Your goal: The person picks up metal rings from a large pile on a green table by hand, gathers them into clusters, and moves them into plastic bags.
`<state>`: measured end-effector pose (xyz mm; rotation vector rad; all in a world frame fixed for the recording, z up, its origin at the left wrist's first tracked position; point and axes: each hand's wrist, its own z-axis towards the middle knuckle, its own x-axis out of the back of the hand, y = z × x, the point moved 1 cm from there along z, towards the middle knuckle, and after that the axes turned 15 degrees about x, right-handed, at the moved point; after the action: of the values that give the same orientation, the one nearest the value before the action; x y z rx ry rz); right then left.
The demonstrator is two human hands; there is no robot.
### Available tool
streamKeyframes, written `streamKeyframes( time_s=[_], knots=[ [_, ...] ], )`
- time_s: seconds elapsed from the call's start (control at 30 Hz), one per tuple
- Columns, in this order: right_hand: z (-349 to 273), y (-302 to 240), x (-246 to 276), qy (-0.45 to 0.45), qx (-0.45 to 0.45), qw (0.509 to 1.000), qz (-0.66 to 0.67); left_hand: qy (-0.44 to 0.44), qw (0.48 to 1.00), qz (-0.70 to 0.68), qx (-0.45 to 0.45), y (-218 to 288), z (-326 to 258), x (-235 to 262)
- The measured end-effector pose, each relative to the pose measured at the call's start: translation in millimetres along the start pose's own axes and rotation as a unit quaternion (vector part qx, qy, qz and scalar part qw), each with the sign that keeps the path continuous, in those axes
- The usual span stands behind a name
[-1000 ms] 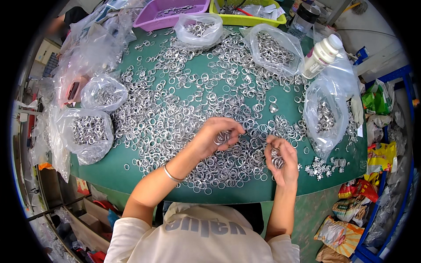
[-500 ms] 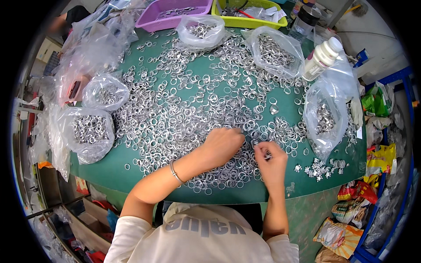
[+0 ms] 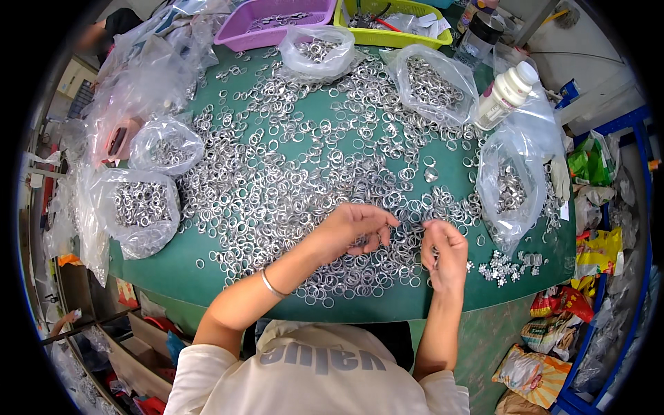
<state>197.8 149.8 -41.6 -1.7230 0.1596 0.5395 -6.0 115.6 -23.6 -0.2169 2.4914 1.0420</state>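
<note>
Silver metal rings [image 3: 277, 200] lie in a wide loose spread over the green tabletop. Over the near part of this spread is my left hand [image 3: 356, 232], a bangle on its wrist. Its fingers are curled in and the forefinger and thumb reach to the right; what lies inside the curl I cannot make out. A short gap to the right, my right hand [image 3: 445, 252] is raised at the edge of the rings with fingertips bent together. Anything pinched there is too small to name. Small silver flower-shaped pieces [image 3: 503, 268] lie to its right.
Clear plastic bags of rings stand around the spread: two at left [image 3: 142, 204] [image 3: 166, 149], others at the back [image 3: 318, 52] [image 3: 432, 83] and right [image 3: 510, 187]. Purple [image 3: 277, 21] and yellow-green baskets [image 3: 394, 36] line the far edge. A white bottle [image 3: 507, 95] stands at the back right.
My right hand has moved a little to the right, away from my left. My left hand has turned and lifted slightly from the rings, its fingers now showing.
</note>
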Motion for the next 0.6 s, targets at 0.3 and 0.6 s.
streamKeyframes(
  time_s=[0.3,0.6],
  knots=[
    [5,5,-37,-0.085,0.235,0.696,-0.673,0.235,0.756,0.553,-0.258,-21,4,-18],
    [0,-13,4,-0.021,0.018,0.98,0.195,0.193,0.753,0.574,-0.258,-20,20,-25]
  ],
)
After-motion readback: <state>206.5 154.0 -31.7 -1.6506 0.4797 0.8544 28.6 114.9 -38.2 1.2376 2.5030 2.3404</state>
